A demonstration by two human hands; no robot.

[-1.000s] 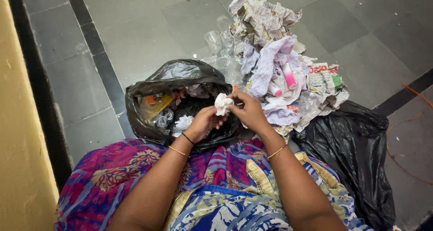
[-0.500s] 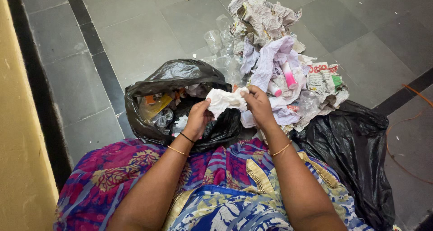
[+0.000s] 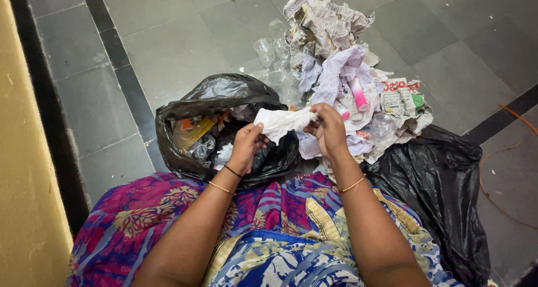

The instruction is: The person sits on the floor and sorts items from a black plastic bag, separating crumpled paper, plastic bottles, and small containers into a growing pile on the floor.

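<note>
Head camera is looking down past my patterned lap [image 3: 269,231] as I am holding a crumpled white paper [image 3: 283,123] between both hands. My left hand [image 3: 246,144] is pinching its near end with closed fingers, and my right hand [image 3: 329,131] is gripping the other end. Just beneath it, an open black bag [image 3: 218,93] of scraps is sitting on the tiled floor [image 3: 168,35]. Beyond, a heap of crumpled newspaper [image 3: 325,23] and clear plastic cups [image 3: 264,49] is lying.
</note>
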